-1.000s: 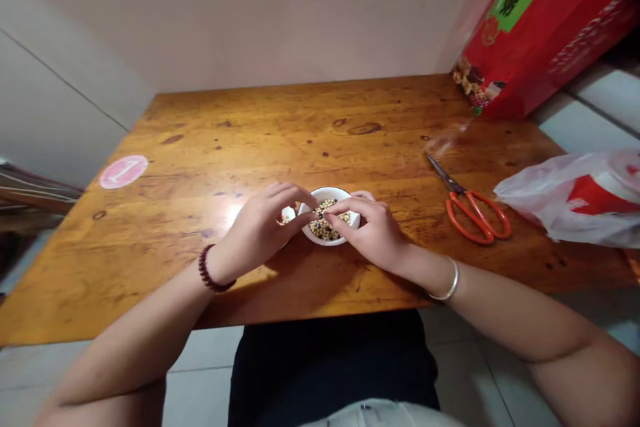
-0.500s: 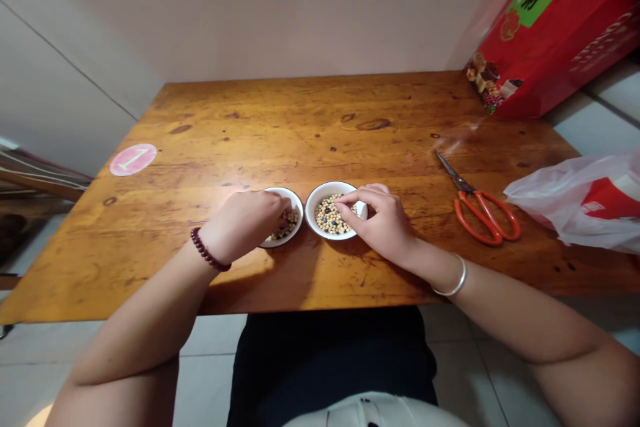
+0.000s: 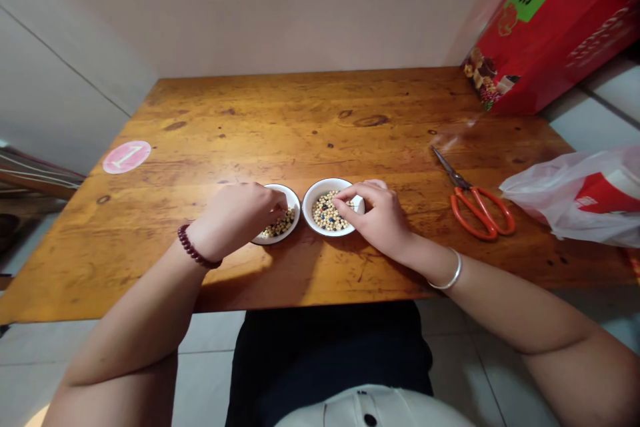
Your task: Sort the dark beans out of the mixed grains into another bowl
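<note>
Two small white dark-rimmed bowls stand side by side near the table's front edge. Over the left bowl (image 3: 295, 203) my left hand (image 3: 235, 213) bends down, its fingers curled among yellowish and dark beans (image 3: 280, 226). Its fingertips are largely hidden, so what they hold cannot be made out. At the right bowl (image 3: 309, 203), my right hand (image 3: 383, 220) reaches in from the right side. Thumb and forefinger are pinched together above a mix of pale and dark beans (image 3: 327, 211); anything between them is too small to see.
On the wooden table (image 3: 270, 120), orange-handled scissors (image 3: 475, 203) lie right of the bowls, blades pointing away. A white plastic bag (image 3: 555, 190) is at the right edge. Behind it stands a red box (image 3: 560, 47). A pink sticker (image 3: 127, 157) marked 1 is on the left.
The view has shifted slightly. My left hand has moved a little to the left over its bowl. My right hand keeps its pinch at the right bowl.
</note>
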Demonstrator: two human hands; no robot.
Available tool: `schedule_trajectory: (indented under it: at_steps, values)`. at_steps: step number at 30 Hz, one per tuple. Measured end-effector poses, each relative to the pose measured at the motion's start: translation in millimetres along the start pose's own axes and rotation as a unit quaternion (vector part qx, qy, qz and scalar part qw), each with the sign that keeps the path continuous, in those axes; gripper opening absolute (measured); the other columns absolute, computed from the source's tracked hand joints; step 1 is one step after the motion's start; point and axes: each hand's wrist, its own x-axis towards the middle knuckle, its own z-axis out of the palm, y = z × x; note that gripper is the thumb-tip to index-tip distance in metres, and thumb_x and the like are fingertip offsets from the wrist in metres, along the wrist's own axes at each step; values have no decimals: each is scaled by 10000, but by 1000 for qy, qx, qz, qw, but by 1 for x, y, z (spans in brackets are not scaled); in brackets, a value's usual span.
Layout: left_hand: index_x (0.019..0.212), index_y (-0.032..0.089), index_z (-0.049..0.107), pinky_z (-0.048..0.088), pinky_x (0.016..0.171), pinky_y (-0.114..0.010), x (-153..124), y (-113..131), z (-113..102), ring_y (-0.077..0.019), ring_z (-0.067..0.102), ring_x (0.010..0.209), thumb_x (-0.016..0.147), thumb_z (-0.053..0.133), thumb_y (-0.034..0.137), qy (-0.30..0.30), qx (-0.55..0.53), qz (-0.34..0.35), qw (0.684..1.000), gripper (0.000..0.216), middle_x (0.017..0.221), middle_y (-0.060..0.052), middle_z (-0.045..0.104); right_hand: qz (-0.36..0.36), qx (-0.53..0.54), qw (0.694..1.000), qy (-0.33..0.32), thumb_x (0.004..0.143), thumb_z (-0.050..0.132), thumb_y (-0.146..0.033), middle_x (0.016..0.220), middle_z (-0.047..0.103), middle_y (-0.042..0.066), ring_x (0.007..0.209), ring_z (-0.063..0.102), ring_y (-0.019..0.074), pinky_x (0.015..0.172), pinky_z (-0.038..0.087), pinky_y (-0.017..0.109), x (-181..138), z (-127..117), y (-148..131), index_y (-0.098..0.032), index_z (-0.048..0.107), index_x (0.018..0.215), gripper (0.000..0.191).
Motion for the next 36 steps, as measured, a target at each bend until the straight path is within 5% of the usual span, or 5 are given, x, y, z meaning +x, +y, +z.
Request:
schedule_trajectory:
  at_steps: [9, 17, 28, 36]
  values:
    - [927, 282, 736, 356, 573, -285, 3, -2, 6, -205, 638, 666, 918, 515, 364, 83, -106, 39, 990, 235, 747, -30, 702, 19, 4, 1000, -16, 818, 729, -234, 782, 762, -21, 778, 668, 180, 862, 429, 365, 0, -1, -2, -246, 722, 781, 40]
    - [907, 240, 744, 451, 640, -233, 8, 18, 9, -118, 629, 650, 891, 643, 400, 203, -335, 94, 915, 190, 819, 11, 741, -25, 37, 999, 10, 827, 714, -240, 765, 767, -33, 685, 684, 157, 915, 417, 396, 0, -4, -4, -248, 697, 745, 84]
    - [882, 206, 739, 457, 605, -215, 9, 34, 16, -89, 589, 629, 877, 687, 379, 263, -419, 125, 860, 181, 786, -1, 722, -57, 35, 997, 48, 833, 723, -240, 770, 773, -37, 683, 695, 142, 922, 406, 398, -1, -4, -5, -246, 694, 746, 92]
    - [848, 198, 725, 437, 593, -220, 11, 39, 20, -86, 562, 594, 878, 688, 368, 291, -392, 135, 862, 176, 732, 3, 685, -70, -18, 996, 46, 848, 688, -271, 736, 763, -54, 680, 697, 153, 950, 402, 412, -3, -6, -6, -267, 664, 701, 149]
